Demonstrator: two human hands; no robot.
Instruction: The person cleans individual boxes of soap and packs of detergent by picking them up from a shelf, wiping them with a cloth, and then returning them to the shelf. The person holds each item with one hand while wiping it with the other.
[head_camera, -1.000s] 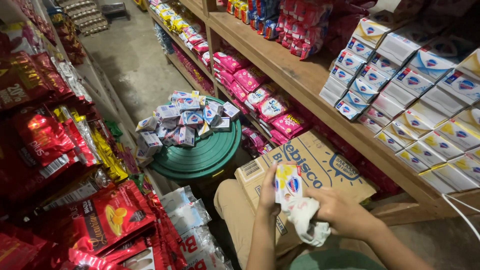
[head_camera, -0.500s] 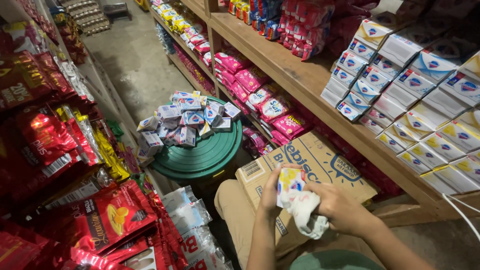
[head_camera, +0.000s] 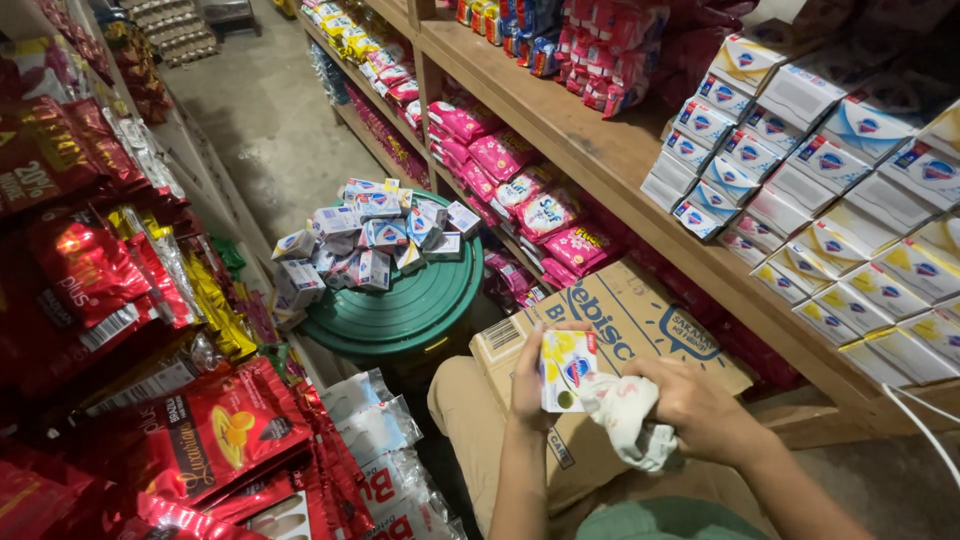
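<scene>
Hidden parts and cut-off edges

The white cloth covers one edge of the small yellow-and-white box; the cardboard carton is partly hidden behind both hands. Stacked soap boxes run off the right edge, red sachets off the left. Far shelf goods blur.

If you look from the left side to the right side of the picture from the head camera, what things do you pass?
Red snack bags → pile of small soap boxes on a green round lid → left hand holding a yellow and white soap box → right hand with a white cloth → stacked soap boxes on the wooden shelf.
</scene>
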